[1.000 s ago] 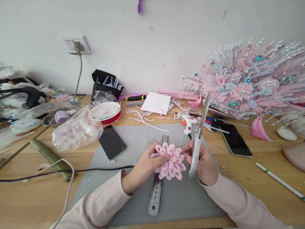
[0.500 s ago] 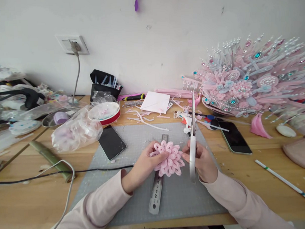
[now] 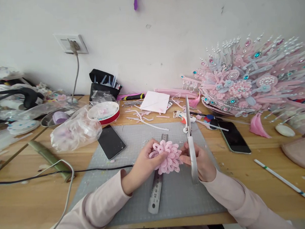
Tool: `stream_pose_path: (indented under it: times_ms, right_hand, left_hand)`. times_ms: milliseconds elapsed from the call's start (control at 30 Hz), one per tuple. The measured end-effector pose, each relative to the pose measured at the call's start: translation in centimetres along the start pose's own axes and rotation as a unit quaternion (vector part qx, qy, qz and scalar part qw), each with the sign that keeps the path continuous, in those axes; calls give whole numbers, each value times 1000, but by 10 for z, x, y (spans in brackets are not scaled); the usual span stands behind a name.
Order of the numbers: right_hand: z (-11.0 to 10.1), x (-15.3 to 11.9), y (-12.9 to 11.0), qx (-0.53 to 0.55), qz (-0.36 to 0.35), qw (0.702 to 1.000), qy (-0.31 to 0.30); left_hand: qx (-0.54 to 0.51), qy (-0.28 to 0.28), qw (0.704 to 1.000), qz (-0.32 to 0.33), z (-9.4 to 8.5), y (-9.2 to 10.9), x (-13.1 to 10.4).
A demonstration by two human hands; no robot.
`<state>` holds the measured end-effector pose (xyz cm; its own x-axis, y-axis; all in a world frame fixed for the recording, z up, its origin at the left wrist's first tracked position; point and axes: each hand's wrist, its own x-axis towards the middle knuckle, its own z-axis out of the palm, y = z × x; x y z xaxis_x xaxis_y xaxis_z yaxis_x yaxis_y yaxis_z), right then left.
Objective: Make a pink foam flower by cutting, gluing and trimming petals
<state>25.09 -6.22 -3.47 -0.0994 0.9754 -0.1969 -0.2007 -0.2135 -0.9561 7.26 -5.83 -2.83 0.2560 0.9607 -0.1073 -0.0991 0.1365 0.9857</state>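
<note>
A pink looped-petal flower [image 3: 169,157] is held between the thumb and fingers of my left hand [image 3: 149,158], over the middle of the grey cutting mat [image 3: 130,198]. My right hand [image 3: 200,159] holds white-handled scissors [image 3: 192,153], their blades pointing up and away from me. The right thumb and fingertips reach the flower's right edge; whether they pinch a petal is hard to make out. Beneath the flower, a steel ruler [image 3: 155,191] lies on the mat, partly covered.
Phones lie left [image 3: 111,142] and right [image 3: 234,136]. A red-rimmed dish [image 3: 110,119], plastic bag [image 3: 75,130] and green tube [image 3: 50,159] sit left. Behind are a white card [image 3: 155,101] and scraps; a large pink beaded headdress [image 3: 241,81] stands back right. A cable crosses the left side.
The scissors have tilted, their tips shifting left, and my right hand has moved slightly left. My left hand still holds the flower in nearly the same place.
</note>
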Motion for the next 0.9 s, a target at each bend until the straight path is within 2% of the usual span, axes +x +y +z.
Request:
stream_pose_path:
  times_ms: [167, 333, 600, 733, 900]
  right_hand:
    - [2, 0, -2, 11, 5, 1000, 11]
    - [1, 0, -10, 82, 25, 996, 30]
    - [-15, 11, -8, 195, 3, 977, 81]
    - [-20, 13, -8, 245, -12, 968, 62]
    - [-19, 11, -9, 265, 5, 963, 51]
  left_hand:
    - [-6, -6, 1000, -9, -1, -1, 0]
    - [-27, 10, 999, -29, -3, 0, 2]
    - [-48, 43, 998, -27, -5, 2, 5]
    - [-64, 59, 996, -6, -5, 3, 5]
    - [-154, 58, 986, 5, -6, 5, 7]
